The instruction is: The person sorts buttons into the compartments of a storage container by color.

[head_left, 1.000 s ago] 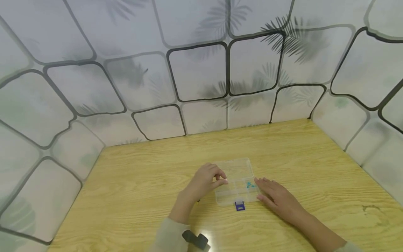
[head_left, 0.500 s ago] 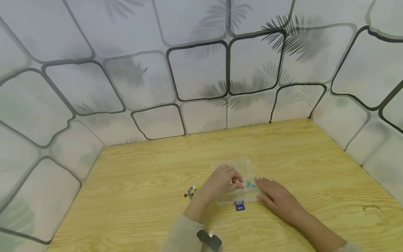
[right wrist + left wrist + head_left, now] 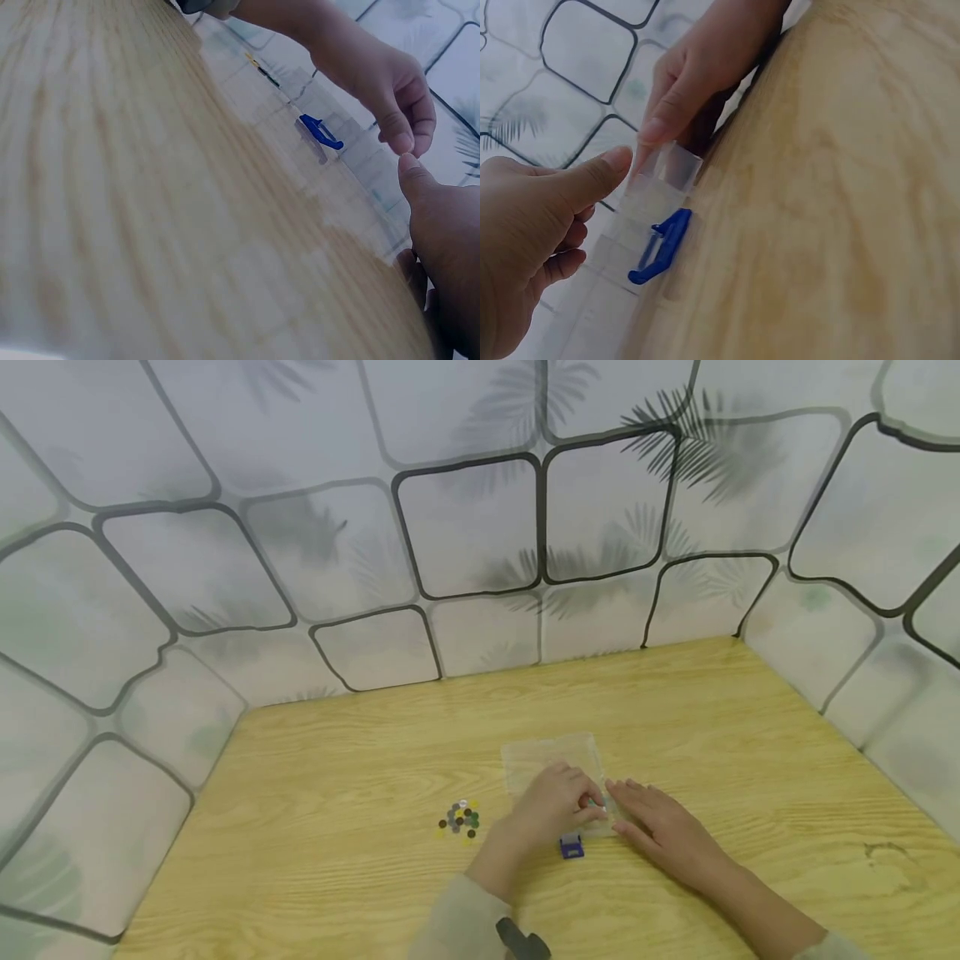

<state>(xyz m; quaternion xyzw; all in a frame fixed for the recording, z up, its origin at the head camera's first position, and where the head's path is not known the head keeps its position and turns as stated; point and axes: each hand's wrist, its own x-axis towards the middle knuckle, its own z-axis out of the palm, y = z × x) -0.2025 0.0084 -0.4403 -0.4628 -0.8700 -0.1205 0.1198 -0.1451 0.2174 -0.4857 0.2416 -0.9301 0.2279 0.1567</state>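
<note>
A clear plastic compartment box (image 3: 551, 758) lies with its lid laid back on the table. My left hand (image 3: 557, 802) is over its right-hand compartments, thumb and fingertips drawn together. It pinches a tiny piece, its kind hidden between the fingertips. Teal bits (image 3: 597, 804) show in the compartment just under those fingers. My right hand (image 3: 663, 827) rests beside the box with straight fingers, fingertips at its right edge. In the right wrist view, the left thumb and finger (image 3: 405, 139) overlap the right thumb tip. The box's blue latch (image 3: 660, 247) hangs open at the front.
Left of the box, a loose pile of small round discs (image 3: 459, 818), yellow, grey, brown, green and white, lies on the wood-grain table (image 3: 337, 860). A patterned wall covering (image 3: 480, 527) stands behind the table and along both sides.
My left hand has moved right across the box, from its left compartments to the teal bits, uncovering the pile of discs. My right hand has stayed in place.
</note>
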